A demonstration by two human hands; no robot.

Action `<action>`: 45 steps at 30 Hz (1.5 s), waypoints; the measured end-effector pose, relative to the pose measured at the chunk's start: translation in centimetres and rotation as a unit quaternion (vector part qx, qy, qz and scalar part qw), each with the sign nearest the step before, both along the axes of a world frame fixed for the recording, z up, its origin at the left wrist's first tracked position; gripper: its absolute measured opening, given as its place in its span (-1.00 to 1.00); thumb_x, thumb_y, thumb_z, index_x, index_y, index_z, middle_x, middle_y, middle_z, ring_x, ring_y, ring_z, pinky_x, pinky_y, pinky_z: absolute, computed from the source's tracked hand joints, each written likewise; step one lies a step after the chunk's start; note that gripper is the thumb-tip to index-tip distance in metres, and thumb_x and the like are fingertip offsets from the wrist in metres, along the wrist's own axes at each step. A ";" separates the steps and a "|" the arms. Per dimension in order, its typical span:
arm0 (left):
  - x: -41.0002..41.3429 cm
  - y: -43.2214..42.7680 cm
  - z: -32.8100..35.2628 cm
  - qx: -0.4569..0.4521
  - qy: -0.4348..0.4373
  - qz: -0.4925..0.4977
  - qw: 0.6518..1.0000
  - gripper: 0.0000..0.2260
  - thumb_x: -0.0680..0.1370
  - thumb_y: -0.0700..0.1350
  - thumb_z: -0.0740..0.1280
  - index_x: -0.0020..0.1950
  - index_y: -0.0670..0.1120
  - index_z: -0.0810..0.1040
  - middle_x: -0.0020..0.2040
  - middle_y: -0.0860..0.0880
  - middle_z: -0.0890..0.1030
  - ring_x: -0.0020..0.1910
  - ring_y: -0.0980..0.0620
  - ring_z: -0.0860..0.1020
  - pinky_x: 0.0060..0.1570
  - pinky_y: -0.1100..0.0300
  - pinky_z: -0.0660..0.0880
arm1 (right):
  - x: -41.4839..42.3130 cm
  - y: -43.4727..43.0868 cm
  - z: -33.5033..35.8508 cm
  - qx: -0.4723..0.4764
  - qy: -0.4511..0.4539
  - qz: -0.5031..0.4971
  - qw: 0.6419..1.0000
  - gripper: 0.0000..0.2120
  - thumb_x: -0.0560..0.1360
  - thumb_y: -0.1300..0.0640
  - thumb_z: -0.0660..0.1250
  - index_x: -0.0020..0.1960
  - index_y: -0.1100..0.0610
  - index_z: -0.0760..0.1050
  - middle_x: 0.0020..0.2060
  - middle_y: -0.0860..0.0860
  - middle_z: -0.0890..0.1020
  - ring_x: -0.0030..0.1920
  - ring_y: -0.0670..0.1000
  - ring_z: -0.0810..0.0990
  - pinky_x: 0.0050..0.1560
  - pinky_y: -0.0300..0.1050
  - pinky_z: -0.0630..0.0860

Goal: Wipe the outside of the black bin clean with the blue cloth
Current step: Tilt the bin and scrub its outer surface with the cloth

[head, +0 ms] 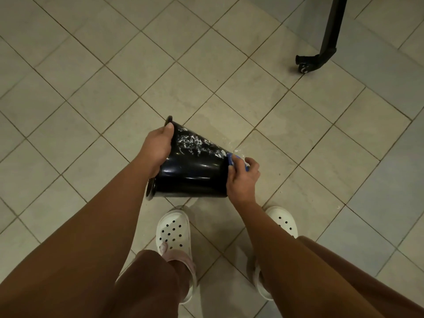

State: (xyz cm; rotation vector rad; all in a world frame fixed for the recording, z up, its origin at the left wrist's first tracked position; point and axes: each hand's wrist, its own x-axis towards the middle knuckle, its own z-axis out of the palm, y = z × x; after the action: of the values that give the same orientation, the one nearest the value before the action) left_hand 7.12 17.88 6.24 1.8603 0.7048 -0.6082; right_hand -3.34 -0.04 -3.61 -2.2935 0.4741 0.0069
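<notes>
Standing on tiles (91,53), black bin (195,173) — blue cloth (230,159)

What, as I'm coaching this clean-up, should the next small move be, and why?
Probably sweep the blue cloth, held by the right hand at the base of the black bin, up along its wall toward the rim: white smears cover that upper side, and the left hand grips the rim end steady.

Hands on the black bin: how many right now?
2. The left hand grips the black bin near its rim; the right hand holds the blue cloth against its base end.
</notes>
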 end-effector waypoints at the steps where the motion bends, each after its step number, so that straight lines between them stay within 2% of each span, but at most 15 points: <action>1: -0.1 -0.2 0.0 0.005 -0.020 -0.006 1.000 -0.63 0.67 0.13 0.08 0.11 -0.06 0.58 0.00 -0.10 0.66 0.01 -0.10 0.62 0.17 -0.15 0.53 | -0.5 0.2 0.0 -0.005 0.000 -0.008 1.000 -0.71 0.58 0.16 0.18 0.29 0.13 0.41 0.30 0.20 0.28 0.25 0.16 0.25 0.26 -0.04 0.28; 3: -0.3 -0.7 -0.2 0.009 -0.051 0.000 0.999 -0.65 0.68 0.10 0.07 0.10 -0.05 0.58 -0.02 -0.08 0.65 0.01 -0.08 0.61 0.18 -0.13 0.52 | -1.8 0.9 -0.3 -0.024 -0.017 -0.012 0.999 -0.68 0.55 0.21 0.22 0.30 0.20 0.37 0.25 0.23 0.33 0.19 0.16 0.30 0.20 -0.04 0.34; 6: -0.1 -1.0 0.1 0.009 -0.067 0.006 0.998 -0.62 0.70 0.08 0.04 0.24 -0.09 0.54 -0.03 -0.02 0.62 0.00 -0.01 0.59 0.17 -0.04 0.51 | -3.2 1.9 -0.6 -0.064 -0.049 0.041 0.996 -0.60 0.50 0.26 0.30 0.32 0.22 0.35 0.24 0.24 0.36 0.21 0.18 0.30 0.20 0.04 0.43; 9: -0.4 -0.5 -0.2 0.006 -0.063 0.007 0.998 -0.62 0.70 0.09 0.02 0.23 -0.08 0.54 0.01 -0.06 0.63 0.05 -0.06 0.60 0.20 -0.09 0.51 | -1.9 1.6 -0.6 -0.093 -0.062 0.081 0.990 -0.54 0.42 0.30 0.38 0.30 0.23 0.40 0.22 0.25 0.42 0.20 0.18 0.29 0.15 0.10 0.46; 11: -0.8 -0.1 -0.4 0.006 -0.059 0.014 0.998 -0.62 0.70 0.09 0.02 0.20 -0.08 0.55 0.02 -0.07 0.64 0.05 -0.07 0.61 0.19 -0.09 0.52 | -0.4 1.2 -0.3 -0.098 -0.068 0.072 0.990 -0.61 0.42 0.27 0.36 0.24 0.21 0.47 0.17 0.25 0.46 0.13 0.22 0.35 0.01 0.12 0.46; 14: -1.0 -0.3 -0.6 0.018 -0.078 0.016 0.997 -0.64 0.70 0.07 0.02 0.15 -0.08 0.55 -0.04 -0.03 0.63 0.01 -0.03 0.60 0.10 0.01 0.52 | 1.2 0.6 -0.2 -0.052 -0.042 0.022 0.998 -0.73 0.51 0.20 0.25 0.19 0.19 0.49 0.18 0.22 0.44 0.13 0.24 0.35 0.04 0.13 0.46; 17: -1.0 -0.4 -0.6 0.034 -0.094 0.008 0.995 -0.63 0.70 0.07 0.03 0.15 -0.09 0.55 -0.06 -0.01 0.62 0.02 -0.03 0.59 0.04 0.06 0.49 | 0.9 1.3 -0.1 -0.065 -0.039 -0.011 0.997 -0.75 0.48 0.27 0.26 0.15 0.24 0.50 0.13 0.25 0.45 0.06 0.25 0.37 -0.02 0.12 0.49; 22: -1.0 -0.1 -0.6 0.023 -0.078 -0.025 0.996 -0.63 0.70 0.09 0.01 0.19 -0.06 0.53 -0.02 0.00 0.61 0.07 -0.05 0.58 0.18 -0.03 0.50 | 0.1 3.2 1.1 -0.102 -0.084 0.080 0.988 -0.64 0.44 0.27 0.35 0.22 0.19 0.47 0.12 0.18 0.48 0.12 0.17 0.34 0.02 0.05 0.45; 24: -1.2 0.0 -0.6 0.027 -0.085 -0.033 0.995 -0.64 0.70 0.09 0.01 0.18 -0.05 0.52 -0.03 0.02 0.60 0.06 -0.03 0.57 0.17 -0.01 0.49 | 1.3 2.3 1.1 -0.117 -0.090 0.103 0.984 -0.64 0.41 0.27 0.38 0.20 0.18 0.49 0.09 0.19 0.51 0.09 0.22 0.40 -0.05 0.08 0.47; 29: -1.2 -0.4 -0.7 0.068 -0.113 -0.032 0.991 -0.61 0.70 0.08 0.03 0.20 -0.11 0.55 0.05 -0.10 0.61 0.09 -0.09 0.57 0.15 0.01 0.47 | 2.6 0.4 0.5 -0.088 -0.023 0.010 0.996 -0.73 0.42 0.32 0.30 0.12 0.22 0.54 0.01 0.24 0.50 -0.05 0.29 0.41 -0.21 0.15 0.51; 31: -1.1 -0.2 -0.9 0.077 -0.112 -0.039 0.990 -0.60 0.69 0.09 0.03 0.18 -0.13 0.55 0.05 -0.15 0.61 0.08 -0.11 0.57 0.12 0.01 0.47 | 1.6 1.1 0.7 -0.097 -0.009 0.008 0.995 -0.69 0.40 0.34 0.31 0.15 0.23 0.52 0.02 0.25 0.49 -0.04 0.27 0.40 -0.17 0.12 0.50; 34: -1.0 0.0 -0.9 0.060 -0.102 -0.058 0.991 -0.59 0.69 0.10 0.02 0.22 -0.12 0.54 0.08 -0.14 0.62 0.10 -0.11 0.58 0.20 -0.07 0.49 | 0.5 2.6 1.3 -0.116 -0.025 0.063 0.991 -0.59 0.36 0.33 0.37 0.20 0.21 0.48 0.07 0.21 0.49 0.05 0.24 0.41 -0.09 0.11 0.49; 37: -1.2 0.1 -0.8 0.045 -0.097 -0.058 0.993 -0.62 0.69 0.10 0.03 0.22 -0.08 0.53 0.08 -0.11 0.62 0.10 -0.07 0.57 0.22 -0.05 0.48 | 2.0 2.2 1.9 -0.118 -0.024 0.088 0.989 -0.58 0.39 0.30 0.36 0.23 0.14 0.47 0.13 0.18 0.48 0.11 0.25 0.39 -0.06 0.18 0.48; 42: -1.4 -0.5 -0.8 0.071 -0.127 -0.055 0.988 -0.60 0.69 0.09 0.05 0.12 -0.13 0.57 0.03 -0.16 0.63 0.06 -0.08 0.58 0.15 0.02 0.49 | 3.9 0.2 1.7 -0.065 0.074 0.014 0.995 -0.69 0.55 0.14 0.19 0.27 0.03 0.44 0.20 0.10 0.38 0.19 0.17 0.27 0.01 0.22 0.47; 45: -1.4 -0.2 -0.9 0.080 -0.129 -0.055 0.987 -0.60 0.69 0.08 0.05 0.11 -0.15 0.56 0.03 -0.17 0.63 0.06 -0.11 0.59 0.15 0.00 0.49 | 2.7 2.4 2.4 -0.096 0.077 0.003 0.992 -0.59 0.47 0.23 0.26 0.31 0.08 0.40 0.16 0.18 0.37 0.12 0.21 0.30 -0.06 0.12 0.49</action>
State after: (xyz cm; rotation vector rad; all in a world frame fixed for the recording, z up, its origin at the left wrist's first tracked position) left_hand 5.73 17.64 5.33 2.0915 0.4937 -0.3775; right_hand -0.61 2.41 -1.20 -2.4939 0.5690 0.1473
